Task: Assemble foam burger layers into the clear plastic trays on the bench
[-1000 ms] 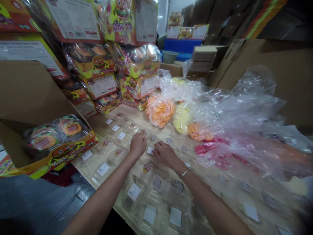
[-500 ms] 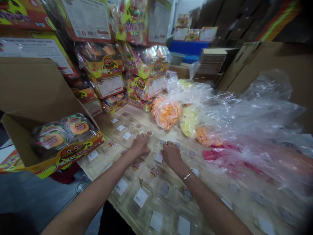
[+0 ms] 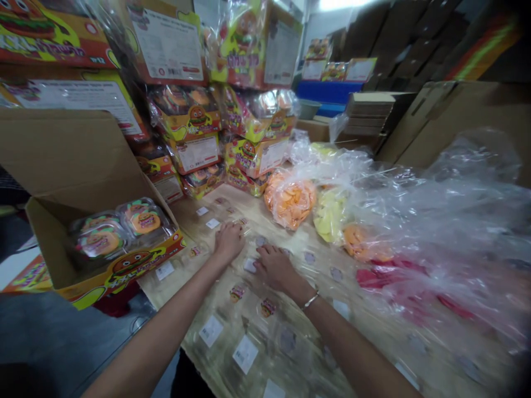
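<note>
Both bare hands have slid a little nearer the open carton [image 3: 133, 265] than they were half a second ago, and they are at work on the clear plastic shells spread over the worktop [image 3: 244, 200] to its right. The left hand [image 3: 229, 241], closer to the carton, now covers a white label that showed a moment ago as the third in a short row beside it. Its grip is bent nearly closed, knuckles up; I can't tell whether it has hold of a shell edge. The right hand [image 3: 276, 269], farther from the carton, has its fingers loosely curled and a little apart, down among the shells; whether it pinches anything I can't make out either. One shell, with a white sticker [image 3: 249, 265] on it, lies between the two hands, to the carton's right.

The wearer's head has turned slightly, so everything sits a bit lower and more to the right in view. The carton itself looks unchanged: flap up, burger packs [image 3: 143, 220] inside. Wrapped boxes [image 3: 199, 152] are stacked behind it. Well to its right lie bags of orange pieces [image 3: 291, 200], yellow pieces [image 3: 331, 216] and pink pieces [image 3: 392, 271], just as before.
</note>
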Available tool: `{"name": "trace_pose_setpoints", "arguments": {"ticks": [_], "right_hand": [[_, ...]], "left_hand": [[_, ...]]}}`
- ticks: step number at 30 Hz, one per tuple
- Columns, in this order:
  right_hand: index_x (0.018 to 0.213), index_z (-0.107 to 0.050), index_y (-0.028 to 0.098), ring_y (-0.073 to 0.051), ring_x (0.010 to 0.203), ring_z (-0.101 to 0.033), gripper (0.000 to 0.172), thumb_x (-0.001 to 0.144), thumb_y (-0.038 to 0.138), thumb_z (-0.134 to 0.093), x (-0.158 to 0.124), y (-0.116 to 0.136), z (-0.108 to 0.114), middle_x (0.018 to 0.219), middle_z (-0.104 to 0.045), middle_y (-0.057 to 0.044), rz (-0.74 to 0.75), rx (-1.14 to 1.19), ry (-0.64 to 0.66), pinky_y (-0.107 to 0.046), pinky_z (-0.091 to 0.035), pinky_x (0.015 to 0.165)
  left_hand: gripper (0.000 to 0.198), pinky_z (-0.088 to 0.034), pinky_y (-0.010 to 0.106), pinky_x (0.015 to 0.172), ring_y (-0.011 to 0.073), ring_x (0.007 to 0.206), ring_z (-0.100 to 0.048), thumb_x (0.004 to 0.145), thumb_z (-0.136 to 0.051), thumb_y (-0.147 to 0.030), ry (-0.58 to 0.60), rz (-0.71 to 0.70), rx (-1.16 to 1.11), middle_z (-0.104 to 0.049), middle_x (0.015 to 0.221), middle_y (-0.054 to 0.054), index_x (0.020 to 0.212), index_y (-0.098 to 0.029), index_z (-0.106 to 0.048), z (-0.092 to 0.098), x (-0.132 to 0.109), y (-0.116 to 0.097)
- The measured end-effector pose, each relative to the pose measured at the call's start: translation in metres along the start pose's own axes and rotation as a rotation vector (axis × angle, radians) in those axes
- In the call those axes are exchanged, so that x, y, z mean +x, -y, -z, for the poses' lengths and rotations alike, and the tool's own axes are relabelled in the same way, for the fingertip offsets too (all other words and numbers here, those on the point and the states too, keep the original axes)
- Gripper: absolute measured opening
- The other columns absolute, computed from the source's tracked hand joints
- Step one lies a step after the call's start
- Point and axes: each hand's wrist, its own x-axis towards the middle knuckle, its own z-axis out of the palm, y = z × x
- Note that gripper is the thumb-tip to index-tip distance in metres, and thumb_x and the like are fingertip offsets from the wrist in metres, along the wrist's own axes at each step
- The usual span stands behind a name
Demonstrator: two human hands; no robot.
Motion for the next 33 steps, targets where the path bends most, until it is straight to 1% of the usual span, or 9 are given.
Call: {"name": "trace_pose_setpoints", "arguments": {"ticks": [3, 6, 11, 13, 19, 21, 25, 31, 33], "right_hand": [[0.113, -0.059, 0.016, -0.024, 0.108, -0.054, 0.026, 0.093, 0.031, -0.051, 0.004, 0.001, -0.002, 0.115, -0.061, -0.012, -0.038, -0.027, 0.018, -0.037, -0.041, 0.093], [0.110, -0.061, 0.015, -0.025, 0.105, -0.056, 0.024, 0.092, 0.028, -0.051, 0.007, -0.002, -0.002, 0.112, -0.063, -0.012, -0.078, -0.030, 0.018, -0.037, -0.043, 0.091], [0.134, -0.047, 0.015, -0.026, 0.121, -0.047, 0.045, 0.093, 0.031, -0.050, 0.026, -0.006, -0.005, 0.137, -0.050, -0.015, -0.038, 0.033, -0.119, -0.039, -0.038, 0.101], [0.141, -0.040, 0.016, -0.026, 0.129, -0.040, 0.051, 0.094, 0.034, -0.048, 0.036, -0.005, -0.008, 0.145, -0.042, -0.014, 0.044, 0.043, -0.134, -0.040, -0.034, 0.105], [0.130, -0.052, 0.018, -0.025, 0.123, -0.047, 0.039, 0.098, 0.038, -0.041, 0.049, 0.000, -0.022, 0.136, -0.053, -0.012, 0.050, 0.035, -0.054, -0.040, -0.034, 0.102], [0.124, -0.056, 0.018, -0.025, 0.117, -0.051, 0.035, 0.097, 0.037, -0.042, 0.049, -0.001, -0.023, 0.130, -0.057, -0.012, 0.026, 0.006, -0.042, -0.040, -0.037, 0.099], [0.125, -0.054, 0.017, -0.028, 0.111, -0.053, 0.037, 0.095, 0.037, -0.045, 0.055, 0.002, -0.018, 0.127, -0.058, -0.014, 0.002, -0.053, -0.087, -0.043, -0.038, 0.095], [0.143, -0.036, 0.019, -0.028, 0.136, -0.030, 0.050, 0.095, 0.029, -0.044, 0.086, 0.014, -0.013, 0.152, -0.031, -0.013, 0.181, -0.043, -0.200, -0.047, -0.026, 0.108], [0.135, -0.047, 0.018, -0.029, 0.132, -0.035, 0.042, 0.094, 0.030, -0.045, 0.091, 0.012, -0.015, 0.144, -0.044, -0.014, 0.193, -0.070, -0.127, -0.050, -0.028, 0.106]], "left_hand": [[0.045, -0.039, 0.047, 0.097, 0.0362, 0.120, -0.048, 0.063, -0.065, -0.021, -0.001, 0.027, 0.047, -0.059, 0.121, 0.013, 0.108, -0.022, -0.060, 0.003, -0.004, 0.013], [0.050, -0.042, 0.042, 0.093, 0.0334, 0.112, -0.054, 0.059, -0.070, -0.024, 0.032, -0.004, 0.034, -0.062, 0.115, 0.012, 0.108, -0.022, -0.060, 0.003, 0.000, 0.019], [0.029, -0.049, 0.031, 0.076, 0.0210, 0.084, -0.064, 0.083, -0.045, -0.031, 0.067, -0.025, -0.055, -0.069, 0.090, 0.004, 0.100, -0.019, -0.064, 0.009, 0.018, 0.022], [0.033, -0.049, 0.031, 0.073, 0.0202, 0.081, -0.064, 0.087, -0.035, -0.027, 0.063, -0.006, -0.049, -0.070, 0.082, 0.004, 0.091, -0.018, -0.067, 0.014, 0.027, 0.027], [0.040, -0.039, 0.042, 0.097, 0.0325, 0.120, -0.049, 0.077, -0.055, -0.026, -0.094, 0.061, 0.141, -0.060, 0.122, 0.015, 0.115, -0.019, -0.061, 0.025, 0.049, 0.051], [0.046, -0.040, 0.043, 0.095, 0.0349, 0.118, -0.050, 0.074, -0.060, -0.030, -0.075, 0.076, 0.185, -0.059, 0.124, 0.017, 0.118, -0.018, -0.059, 0.026, 0.056, 0.059], [0.049, -0.041, 0.038, 0.094, 0.0309, 0.116, -0.052, 0.077, -0.060, -0.039, -0.009, 0.037, 0.219, -0.059, 0.124, 0.014, 0.122, -0.022, -0.056, 0.026, 0.068, 0.067], [0.054, -0.041, 0.041, 0.094, 0.0322, 0.120, -0.048, 0.072, -0.066, -0.044, 0.002, 0.003, 0.216, -0.056, 0.127, 0.014, 0.121, -0.024, -0.057, 0.019, 0.064, 0.073], [0.052, -0.041, 0.038, 0.095, 0.0298, 0.119, -0.050, 0.070, -0.068, -0.039, -0.018, 0.001, 0.183, -0.058, 0.125, 0.012, 0.119, -0.025, -0.059, 0.018, 0.062, 0.075]]}}
